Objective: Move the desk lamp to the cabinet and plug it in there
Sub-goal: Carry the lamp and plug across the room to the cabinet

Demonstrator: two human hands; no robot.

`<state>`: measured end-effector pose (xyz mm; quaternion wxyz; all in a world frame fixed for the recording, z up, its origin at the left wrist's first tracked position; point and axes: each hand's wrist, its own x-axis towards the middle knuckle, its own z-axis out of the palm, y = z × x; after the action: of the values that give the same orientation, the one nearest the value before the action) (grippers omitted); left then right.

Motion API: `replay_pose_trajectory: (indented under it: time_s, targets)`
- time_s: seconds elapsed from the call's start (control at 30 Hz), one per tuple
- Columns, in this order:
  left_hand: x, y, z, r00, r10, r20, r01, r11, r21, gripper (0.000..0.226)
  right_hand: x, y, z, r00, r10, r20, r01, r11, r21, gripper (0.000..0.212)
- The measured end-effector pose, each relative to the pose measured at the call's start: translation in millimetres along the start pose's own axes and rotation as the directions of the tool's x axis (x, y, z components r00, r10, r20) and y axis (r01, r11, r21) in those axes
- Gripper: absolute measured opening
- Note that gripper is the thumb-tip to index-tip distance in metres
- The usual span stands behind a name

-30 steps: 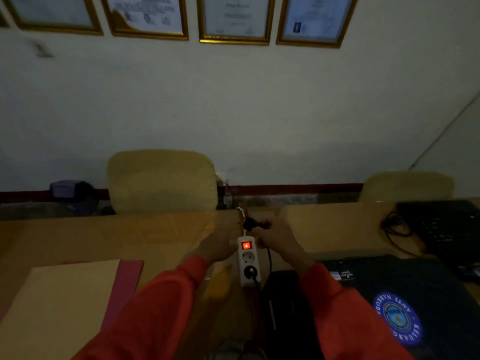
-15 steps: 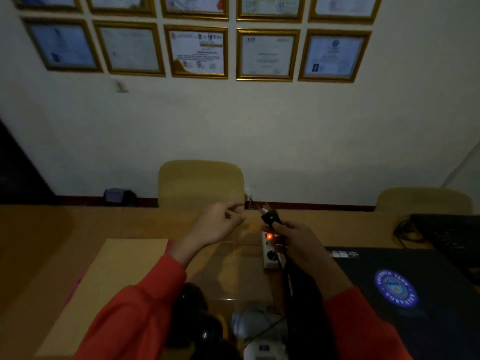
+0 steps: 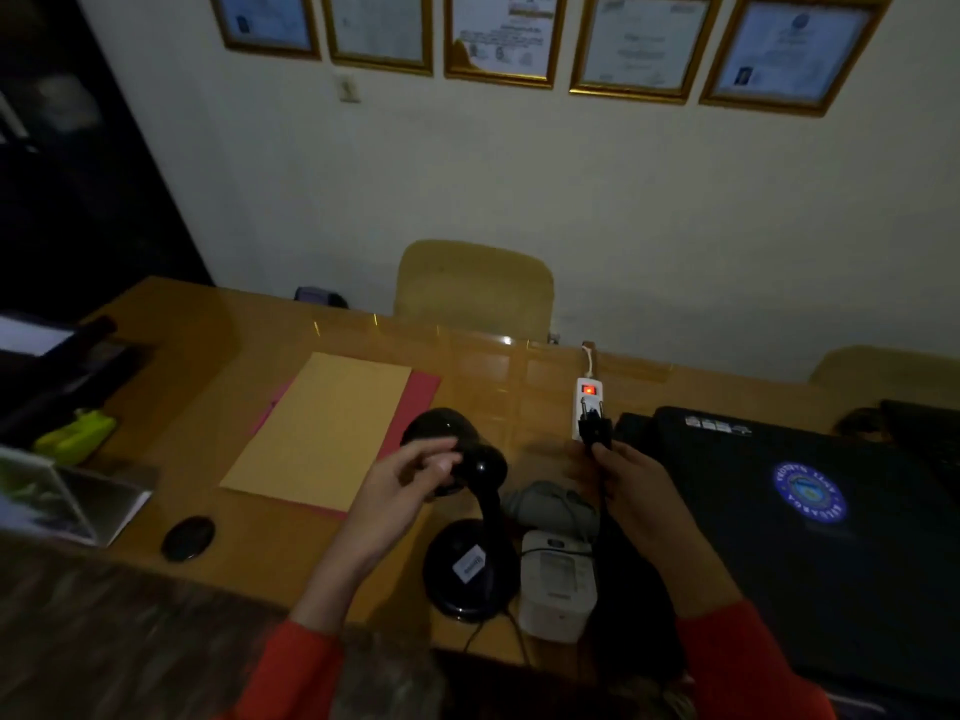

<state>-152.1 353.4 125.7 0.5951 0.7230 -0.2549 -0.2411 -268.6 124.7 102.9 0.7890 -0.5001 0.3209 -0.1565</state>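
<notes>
1. The black gooseneck desk lamp stands near the wooden counter's front edge.
2. The left hand reaches loosely open to its shade.
3. The right hand grips the black plug, raised before the white power strip.

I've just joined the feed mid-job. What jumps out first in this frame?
The right hand holds a black plug pins-up, free of the white power strip behind it, whose red switch glows. The left hand reaches to the shade of the black desk lamp, which stands near the desk's front edge. A closed dark laptop with a round blue emblem lies on the right.
</notes>
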Motion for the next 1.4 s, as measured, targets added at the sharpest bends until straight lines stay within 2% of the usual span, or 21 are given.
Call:
replay_pose_trajectory:
  time_s: [0.13, 0.2, 0.33, 0.47, 0.53, 0.6, 0.87, 1.0, 1.13, 1.4]
  targets:
    - [-10, -55, 21, 0.978, -0.21, -0.004, 0.209, 0.977, -0.045, 0.015, -13, 4, -4, 1.0, 0.014, 0.007, -0.014, 1.0, 0.004, 0.023]
    - [-9, -77, 38, 0.957, -0.289, 0.016, 0.289, 0.952, -0.097, 0.027, -17, 2, -6, 1.0, 0.011, 0.001, -0.011, 1.0, -0.017, 0.021]
    - [2, -105, 69, 0.948, -0.316, 0.028, 0.314, 0.919, -0.239, 0.052, -18, 1, -15, 1.0, 0.028, 0.005, -0.028, 1.0, -0.013, 0.026]
    - [19, -130, 93, 0.91, -0.408, 0.075, 0.394, 0.796, -0.46, 0.073, -15, 0, -23, 0.998, 0.059, 0.037, -0.058, 0.998, -0.03, 0.03]
    - [27, -140, 101, 0.925, -0.359, 0.127, 0.37, 0.766, -0.525, 0.075, -12, -1, -28, 0.997, 0.053, 0.049, -0.051, 0.998, -0.036, 0.026]
    - [33, -143, 108, 0.944, -0.287, 0.161, 0.328, 0.784, -0.527, 0.08, -8, -1, -32, 0.997, 0.05, 0.064, -0.048, 0.998, -0.036, 0.02]
    - [42, -160, 116, 0.966, -0.246, 0.074, 0.254, 0.865, -0.432, 0.097, 4, 4, -42, 0.991, 0.068, 0.113, -0.067, 0.998, -0.014, 0.015]
    - [55, -149, 113, 0.965, -0.261, -0.008, 0.232, 0.874, -0.426, 0.093, 12, 5, -38, 0.987, 0.086, 0.133, -0.085, 0.996, -0.009, 0.014]
    - [69, -126, 104, 0.952, -0.296, -0.077, 0.225, 0.849, -0.478, 0.079, 21, 6, -34, 0.984, 0.088, 0.155, -0.083, 0.996, -0.038, 0.014]
    - [76, -99, 63, 0.906, -0.379, -0.19, 0.264, 0.855, -0.446, 0.078, 39, 6, -14, 0.965, 0.073, 0.25, -0.038, 0.989, -0.14, 0.009]
